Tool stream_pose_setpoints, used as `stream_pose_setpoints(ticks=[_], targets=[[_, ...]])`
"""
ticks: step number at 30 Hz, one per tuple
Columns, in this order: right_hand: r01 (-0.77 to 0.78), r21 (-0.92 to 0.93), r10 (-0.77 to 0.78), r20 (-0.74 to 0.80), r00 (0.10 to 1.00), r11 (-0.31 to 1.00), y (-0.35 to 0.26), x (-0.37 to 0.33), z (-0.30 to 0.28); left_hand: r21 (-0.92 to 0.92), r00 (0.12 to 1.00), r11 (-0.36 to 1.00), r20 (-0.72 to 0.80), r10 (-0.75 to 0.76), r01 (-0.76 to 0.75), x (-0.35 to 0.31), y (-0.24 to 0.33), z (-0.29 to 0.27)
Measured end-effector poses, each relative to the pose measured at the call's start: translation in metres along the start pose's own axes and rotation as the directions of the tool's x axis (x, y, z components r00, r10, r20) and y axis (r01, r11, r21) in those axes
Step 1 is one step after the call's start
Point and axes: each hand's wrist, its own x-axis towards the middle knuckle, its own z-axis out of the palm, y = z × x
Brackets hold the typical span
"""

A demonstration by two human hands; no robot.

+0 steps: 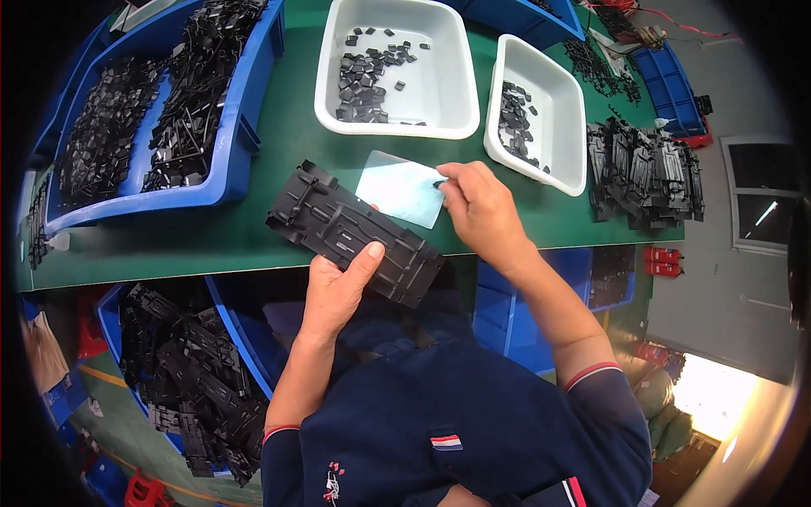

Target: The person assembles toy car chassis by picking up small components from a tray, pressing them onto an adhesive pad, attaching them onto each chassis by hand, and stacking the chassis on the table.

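Note:
My left hand (338, 291) grips a long black moulded plastic part (372, 226), ribbed and stepped, with its thumb across the face. The part is held at a slant over the table's near edge. To its right, my right hand (483, 203) is closed in a pinch, and a tiny dark piece (439, 183) shows at its fingertips, too small to name. Under those fingertips lies a pale bluish sheet (397, 188) on the green table (291, 139). The black part covers the sheet's lower left corner.
Two white bins (460, 68) (574, 110) hold small black pieces. A large blue crate (241, 127) of black parts stands at left. Stacked black parts (646, 173) sit at right. Below the table, another blue crate (228, 308) holds long black parts (190, 363).

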Motion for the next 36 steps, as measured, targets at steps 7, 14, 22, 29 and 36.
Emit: stream_pose_setpoints(ticks=[7,14,22,29,36], targets=[[0.039,0.188,0.006,-0.230,0.973,0.981,-0.004,-0.028,-0.013,0.005,0.999,0.999,0.003,-0.049,0.049,-0.002,0.000,0.000],[0.137,0.420,-0.019,-0.275,0.961,0.897,-0.018,-0.057,-0.006,-0.003,0.993,0.998,-0.096,0.064,-0.064,-0.015,0.006,-0.003],[0.259,0.449,-0.118,-0.317,0.941,0.855,-0.045,-0.070,0.007,0.144,0.895,0.959,-0.348,0.279,-0.243,-0.036,0.016,-0.009],[0.371,0.419,-0.299,-0.229,0.926,0.829,-0.057,-0.075,0.017,0.157,0.890,0.942,-0.313,0.332,-0.297,-0.044,0.018,-0.007],[0.431,0.404,-0.388,-0.188,0.902,0.807,-0.060,-0.076,0.022,0.193,0.871,0.923,-0.313,0.379,-0.332,-0.041,0.024,0.000]])
